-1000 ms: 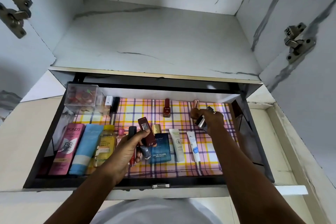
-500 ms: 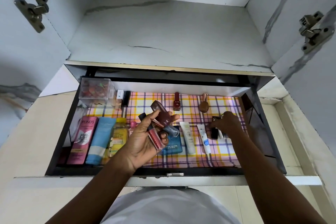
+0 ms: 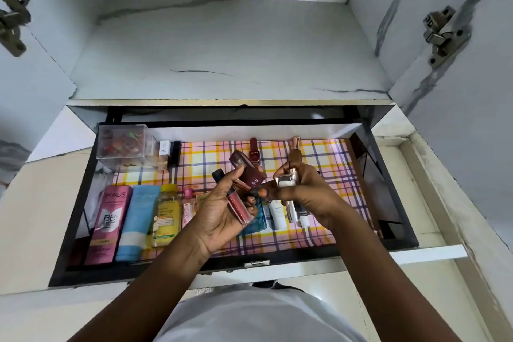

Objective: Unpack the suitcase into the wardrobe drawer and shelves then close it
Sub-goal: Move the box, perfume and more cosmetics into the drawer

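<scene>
Your left hand [image 3: 222, 211] clutches several slick, light lip-gloss tubes [image 3: 240, 203]; your right hand [image 3: 302, 191], at three o'clock, pinches a small glass bottle [image 3: 286, 183]; grip its body.

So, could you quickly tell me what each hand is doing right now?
Left hand: holds several lip-colour tubes.
Right hand: fingers curled round a clear-topped metallic tube.

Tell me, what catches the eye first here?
Two hands meet over an open drawer lined with bright checked paper: the left hand grips several lipstick tubes, the right hand a shiny metallic one. Along the drawer's left side lie a pink Pond's tube and a blue tube.
</scene>
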